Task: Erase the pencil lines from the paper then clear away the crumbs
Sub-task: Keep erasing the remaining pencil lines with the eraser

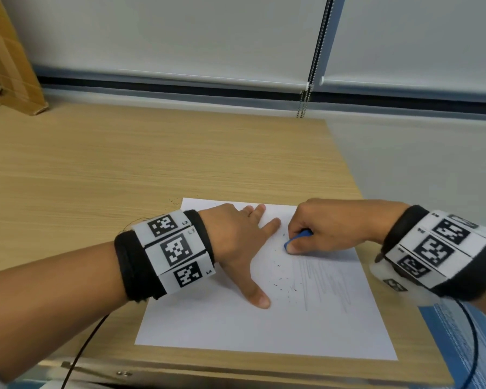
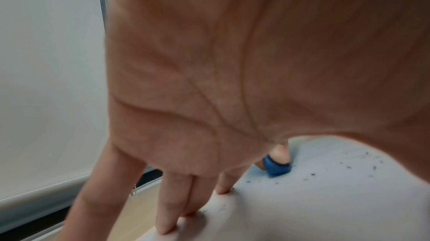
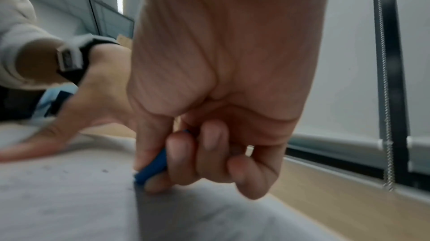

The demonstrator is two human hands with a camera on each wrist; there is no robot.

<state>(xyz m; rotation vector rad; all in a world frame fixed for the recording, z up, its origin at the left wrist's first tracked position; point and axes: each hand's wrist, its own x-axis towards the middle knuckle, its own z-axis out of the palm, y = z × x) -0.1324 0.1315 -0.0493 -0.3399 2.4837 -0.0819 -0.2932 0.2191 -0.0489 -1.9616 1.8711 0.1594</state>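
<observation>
The right hand (image 1: 328, 226) pinches a small blue eraser (image 1: 298, 238) against thin, crease-prone paper (image 1: 236, 327), just beside the left hand (image 1: 236, 248), whose flat, spread fingers should pin the sheet close to the rubbing.

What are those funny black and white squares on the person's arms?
Both forearms are bare. Each wrist wears a thick black band: the left wristband and the right wristband carry white tiles printed with black square codes. A thin black cable trails from the left one.
</observation>
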